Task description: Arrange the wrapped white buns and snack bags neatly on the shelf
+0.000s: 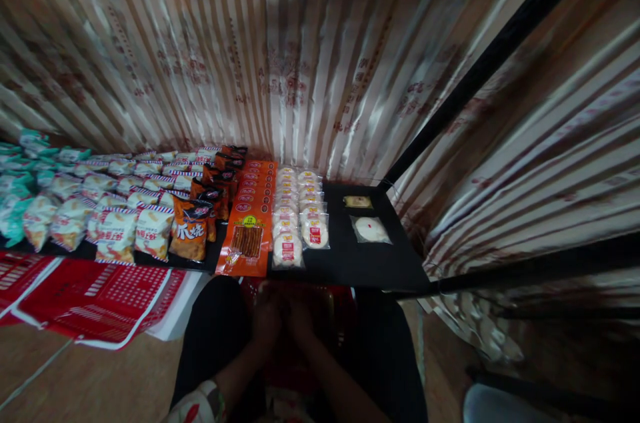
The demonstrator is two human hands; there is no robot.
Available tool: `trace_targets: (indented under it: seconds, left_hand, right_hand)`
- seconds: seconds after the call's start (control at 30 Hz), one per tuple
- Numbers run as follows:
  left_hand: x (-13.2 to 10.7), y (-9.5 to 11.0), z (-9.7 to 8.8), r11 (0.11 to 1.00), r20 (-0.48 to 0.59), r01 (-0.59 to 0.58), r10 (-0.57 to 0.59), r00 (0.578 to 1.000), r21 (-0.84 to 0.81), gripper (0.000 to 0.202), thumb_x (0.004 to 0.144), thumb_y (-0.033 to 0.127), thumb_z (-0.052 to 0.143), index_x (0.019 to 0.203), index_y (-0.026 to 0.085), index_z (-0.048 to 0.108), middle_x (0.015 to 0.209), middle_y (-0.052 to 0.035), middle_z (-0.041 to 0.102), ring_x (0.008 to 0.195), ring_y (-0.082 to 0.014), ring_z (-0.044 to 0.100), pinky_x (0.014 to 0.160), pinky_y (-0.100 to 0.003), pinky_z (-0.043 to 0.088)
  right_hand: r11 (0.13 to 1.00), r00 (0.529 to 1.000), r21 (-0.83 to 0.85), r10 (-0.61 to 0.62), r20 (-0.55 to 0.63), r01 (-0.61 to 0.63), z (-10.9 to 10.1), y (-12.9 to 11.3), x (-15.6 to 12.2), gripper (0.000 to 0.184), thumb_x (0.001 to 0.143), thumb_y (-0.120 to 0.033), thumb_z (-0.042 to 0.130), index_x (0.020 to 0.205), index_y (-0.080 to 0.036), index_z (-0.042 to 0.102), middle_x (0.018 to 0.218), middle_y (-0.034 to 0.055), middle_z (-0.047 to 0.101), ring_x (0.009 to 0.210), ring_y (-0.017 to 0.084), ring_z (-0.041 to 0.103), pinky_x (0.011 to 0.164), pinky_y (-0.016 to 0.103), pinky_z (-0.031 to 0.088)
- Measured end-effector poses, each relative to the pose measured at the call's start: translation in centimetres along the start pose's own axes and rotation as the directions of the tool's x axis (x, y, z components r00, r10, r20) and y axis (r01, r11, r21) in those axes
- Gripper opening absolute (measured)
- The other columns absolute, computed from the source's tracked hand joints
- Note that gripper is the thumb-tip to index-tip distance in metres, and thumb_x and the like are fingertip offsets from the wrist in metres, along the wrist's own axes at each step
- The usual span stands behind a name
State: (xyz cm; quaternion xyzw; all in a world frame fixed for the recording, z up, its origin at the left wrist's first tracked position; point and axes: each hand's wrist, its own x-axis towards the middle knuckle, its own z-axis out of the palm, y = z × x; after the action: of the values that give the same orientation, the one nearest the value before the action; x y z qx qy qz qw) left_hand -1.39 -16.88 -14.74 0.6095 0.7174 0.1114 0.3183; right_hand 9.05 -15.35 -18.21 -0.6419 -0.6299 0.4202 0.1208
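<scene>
My left hand and my right hand are close together between my knees, just below the front edge of the black shelf. Both reach over a red basket. They are in deep shadow, so their fingers and anything in them cannot be made out. Nearest above them, on the shelf, stand two rows of clear-wrapped round white crackers. Beside these lies an orange snack packet with brown sticks pictured on it. To the right lie a single wrapped white cracker and a small yellowish packet.
Orange-brown snack bags, white snack bags and teal bags fill the shelf's left side. More red baskets sit below it. A pleated curtain hangs behind, and a black pole slants up at right.
</scene>
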Motion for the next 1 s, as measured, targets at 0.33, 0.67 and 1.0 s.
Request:
trace_targets:
  seconds: [0.33, 0.67, 1.0]
  left_hand:
    - [-1.6, 1.2, -1.5, 0.996, -0.058, -0.089, 0.090, 0.994, 0.030, 0.033, 0.084, 0.011, 0.040, 0.104, 0.017, 0.065, 0.112, -0.0096, 0.064, 0.109, -0.0217, 0.053, 0.099, -0.031, 0.035]
    - [-2.0, 2.4, -3.0, 0.995, -0.077, -0.036, 0.029, 0.997, -0.092, 0.026, 0.086, 0.017, 0.043, 0.101, 0.017, 0.064, 0.107, -0.0073, 0.066, 0.104, -0.0182, 0.056, 0.097, -0.029, 0.036]
    - [-2.4, 2.7, -4.8, 0.975, -0.059, 0.077, -0.091, 0.994, -0.207, 0.028, 0.086, 0.016, 0.040, 0.102, 0.019, 0.062, 0.105, -0.0059, 0.067, 0.096, -0.0158, 0.061, 0.086, -0.024, 0.041]
  right_hand:
    - [0.992, 0.999, 0.125, -0.011, -0.054, 0.018, -1.1, 0.0, -2.2, 0.032, 0.084, -0.027, 0.043, 0.095, -0.016, 0.070, 0.104, 0.0136, 0.069, 0.098, 0.024, 0.063, 0.088, 0.033, 0.045]
    - [0.946, 0.989, 0.308, -0.060, -0.133, 0.099, -1.6, 0.1, -3.5, 0.043, 0.084, -0.040, 0.044, 0.108, -0.013, 0.065, 0.111, 0.0153, 0.067, 0.101, 0.025, 0.062, 0.093, 0.038, 0.044]
    - [0.914, 0.967, 0.388, -0.017, -0.255, 0.118, -3.4, -0.6, -4.8, 0.040, 0.082, -0.047, 0.042, 0.093, -0.017, 0.067, 0.094, 0.0081, 0.071, 0.086, 0.022, 0.064, 0.082, 0.035, 0.049]
